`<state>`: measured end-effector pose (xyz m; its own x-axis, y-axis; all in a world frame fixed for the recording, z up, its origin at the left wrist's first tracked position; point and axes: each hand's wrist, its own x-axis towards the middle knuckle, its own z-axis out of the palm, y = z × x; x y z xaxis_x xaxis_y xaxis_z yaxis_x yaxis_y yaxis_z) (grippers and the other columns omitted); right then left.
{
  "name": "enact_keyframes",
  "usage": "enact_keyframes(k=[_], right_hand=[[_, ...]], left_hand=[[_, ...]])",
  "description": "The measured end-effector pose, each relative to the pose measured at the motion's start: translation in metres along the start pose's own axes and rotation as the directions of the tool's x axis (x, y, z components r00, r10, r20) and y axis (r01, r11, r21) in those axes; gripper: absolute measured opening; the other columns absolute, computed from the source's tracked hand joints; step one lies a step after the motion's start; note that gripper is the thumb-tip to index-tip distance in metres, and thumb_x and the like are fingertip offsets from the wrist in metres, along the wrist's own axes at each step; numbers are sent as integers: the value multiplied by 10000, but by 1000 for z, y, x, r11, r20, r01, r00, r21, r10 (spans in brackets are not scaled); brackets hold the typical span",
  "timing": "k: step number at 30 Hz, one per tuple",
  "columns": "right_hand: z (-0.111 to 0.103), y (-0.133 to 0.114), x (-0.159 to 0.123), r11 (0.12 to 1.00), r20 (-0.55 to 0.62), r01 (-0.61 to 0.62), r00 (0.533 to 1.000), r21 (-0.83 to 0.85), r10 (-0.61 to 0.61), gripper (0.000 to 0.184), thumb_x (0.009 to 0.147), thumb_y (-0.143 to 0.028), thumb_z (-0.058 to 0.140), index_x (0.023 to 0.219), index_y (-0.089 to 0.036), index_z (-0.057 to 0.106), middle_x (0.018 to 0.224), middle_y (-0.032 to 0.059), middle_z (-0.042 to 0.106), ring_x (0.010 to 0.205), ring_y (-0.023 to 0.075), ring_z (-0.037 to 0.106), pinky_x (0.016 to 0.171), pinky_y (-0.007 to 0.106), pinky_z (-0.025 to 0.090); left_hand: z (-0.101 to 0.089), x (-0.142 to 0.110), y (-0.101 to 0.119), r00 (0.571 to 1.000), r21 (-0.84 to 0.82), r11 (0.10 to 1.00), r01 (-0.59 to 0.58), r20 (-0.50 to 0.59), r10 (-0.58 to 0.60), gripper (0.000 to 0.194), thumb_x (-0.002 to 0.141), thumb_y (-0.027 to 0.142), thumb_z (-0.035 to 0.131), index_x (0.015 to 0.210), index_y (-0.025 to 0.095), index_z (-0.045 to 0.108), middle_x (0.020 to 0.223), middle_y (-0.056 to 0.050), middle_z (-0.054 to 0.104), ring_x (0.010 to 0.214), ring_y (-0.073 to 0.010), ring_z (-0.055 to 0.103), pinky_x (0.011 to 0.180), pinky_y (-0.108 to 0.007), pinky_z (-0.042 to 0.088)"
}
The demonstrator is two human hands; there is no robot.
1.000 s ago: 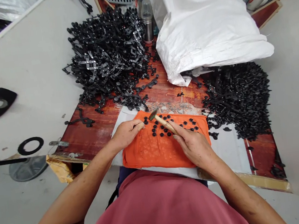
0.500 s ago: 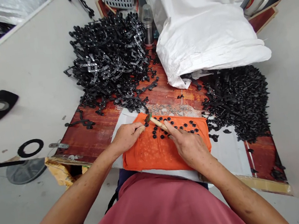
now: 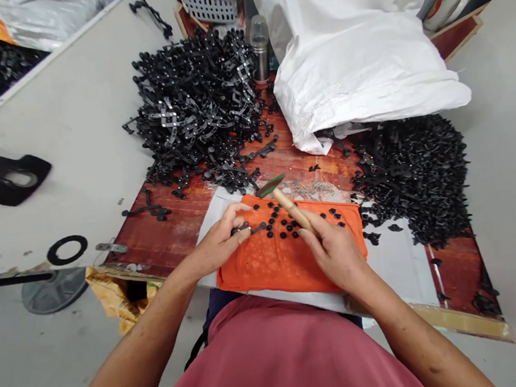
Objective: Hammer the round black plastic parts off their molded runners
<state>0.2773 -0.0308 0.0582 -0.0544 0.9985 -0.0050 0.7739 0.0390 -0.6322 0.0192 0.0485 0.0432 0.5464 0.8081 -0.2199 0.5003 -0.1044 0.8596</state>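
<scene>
Head view: we are lifting the hammer (image 3: 270,186) over the far edge of the cloth (image 3: 271,266); half a second ago its head was sitting right at our left fingers. Our left hand (image 3: 222,241) is now showing a black strip (image 3: 258,226), which is reaching in over the cloth's left part. We are judging this as a pause in the hammering while the strip is being handled.

Our left thumb and fingers are grasping the strip, with the index finger stretching toward the cloth's far-left corner. Our right hand (image 3: 338,252) is gripping the hammer's handle above the cloth's right half.

Studs (image 3: 283,235) are lying scattered on the cloth's far half. The handle and right hand are probably hiding some, and our left hand is covering one end of the strip.

Beyond the cloth and to its left, a heap (image 3: 196,101) of strips is crowding the counter (image 3: 164,235). To the cloth's right, a pile (image 3: 417,181) of loose pieces is spilling onto a sheet (image 3: 401,264). Beyond the cloth, a sack (image 3: 365,69) is drooping over that pile, and a bottle (image 3: 260,50) is standing between heap and sack.
</scene>
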Motion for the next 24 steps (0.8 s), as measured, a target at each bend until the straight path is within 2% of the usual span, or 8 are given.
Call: enact_keyframes(k=[2, 5, 9, 12, 14, 16, 19, 24], right_hand=[[0, -6, 5, 978, -20, -8, 1000, 209, 13, 288, 993, -328, 543, 1231, -227, 669, 922, 22, 716, 792, 186, 656, 732, 277, 494], [8, -14, 12, 872, 123, -35, 992, 489, -29, 203, 947, -371, 605, 1074, -227, 672, 815, -22, 630, 716, 155, 597, 665, 256, 475], [25, -22, 14, 720, 190, -164, 981, 675, 45, 150, 885, -362, 653, 938, -226, 618, 669, -75, 483, 509, 100, 436, 499, 225, 382], [34, -26, 12, 674, 85, -166, 985, 720, 152, 152, 848, -350, 673, 908, -230, 601, 648, -71, 489, 507, 106, 443, 484, 225, 380], [39, -28, 10, 683, 21, -133, 985, 718, 169, 155, 840, -350, 678, 915, -230, 614, 657, -60, 519, 538, 119, 482, 501, 230, 401], [42, -29, 9, 715, -40, -82, 988, 694, 152, 137, 842, -340, 676, 909, -228, 632, 699, -43, 567, 591, 129, 526, 551, 239, 437], [43, -33, 6, 764, -85, -27, 991, 645, 107, 111, 834, -318, 684, 886, -224, 657, 752, -27, 625, 673, 142, 571, 646, 255, 474], [30, -32, 0, 767, 40, -74, 997, 638, 63, 162, 863, -321, 671, 991, -229, 712, 913, -3, 705, 741, 156, 610, 707, 269, 488]], left_hand=[[3, -6, 10, 998, -100, 995, -18, 52, 23, 426, 938, 366, 527, 1329, 239, 418, 786, 48, 540, 705, -142, 506, 698, -261, 402], [11, -8, 20, 997, -204, 978, -39, 64, 53, 439, 891, 341, 595, 1287, 232, 441, 780, 50, 516, 715, -131, 494, 707, -258, 413], [21, -3, 21, 984, -239, 970, -31, -176, -12, 439, 775, 353, 727, 1148, 232, 530, 928, 2, 591, 861, -155, 578, 763, -264, 466], [27, -2, 18, 962, -195, 981, -16, -269, -38, 379, 800, 375, 725, 1129, 230, 605, 1157, -54, 644, 1008, -196, 623, 824, -285, 503], [31, -3, 18, 964, -251, 968, 8, -255, -74, 346, 902, 431, 614, 1181, 226, 620, 1182, -65, 662, 935, -184, 652, 796, -293, 517], [33, -4, 20, 960, -345, 937, 53, -241, -143, 363, 967, 480, 502, 1192, 218, 614, 1076, -48, 679, 809, -160, 655, 739, -287, 516], [32, -4, 22, 966, -349, 934, 69, -212, -150, 321, 971, 496, 491, 1010, 205, 622, 820, 11, 600, 692, -133, 580, 662, -257, 472], [7, 8, 11, 975, -234, 972, 39, -204, -88, 338, 946, 483, 503, 766, 199, 537, 649, 44, 414, 612, -119, 400, 584, -248, 351]])
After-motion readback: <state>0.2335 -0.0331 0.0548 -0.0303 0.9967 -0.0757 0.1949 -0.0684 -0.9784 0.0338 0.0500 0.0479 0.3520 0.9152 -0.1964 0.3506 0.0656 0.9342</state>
